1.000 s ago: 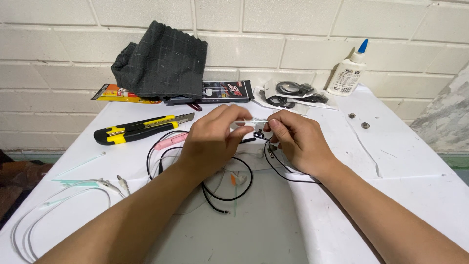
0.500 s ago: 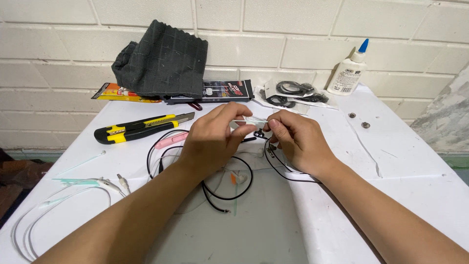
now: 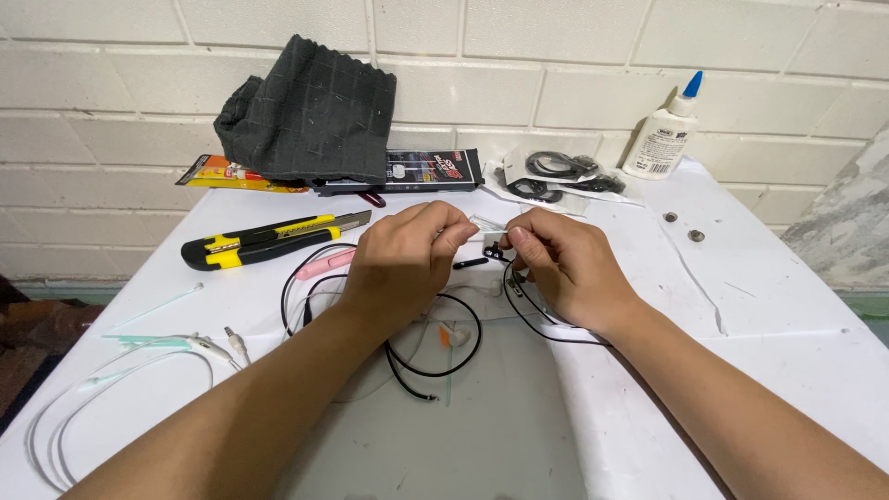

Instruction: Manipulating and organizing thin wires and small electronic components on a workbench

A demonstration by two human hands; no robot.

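White table (image 3: 787, 306) vs brick wall. Our left hand (image 3: 403, 264) & right hand (image 3: 565, 264) pinch a thin white strip (image 3: 489, 225) btwn fingertips, above black cable (image 3: 444, 333); yellow knife (image 3: 269, 239) left of it.

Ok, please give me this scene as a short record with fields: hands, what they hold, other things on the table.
surface: white table against a pale brick wall
left hand: pinches one end of a thin white stick
right hand: pinches the other end, with a black cable looping below
left of hands: yellow and black utility knife, white cable
back: dark cloth, glue bottle, bags of black rings
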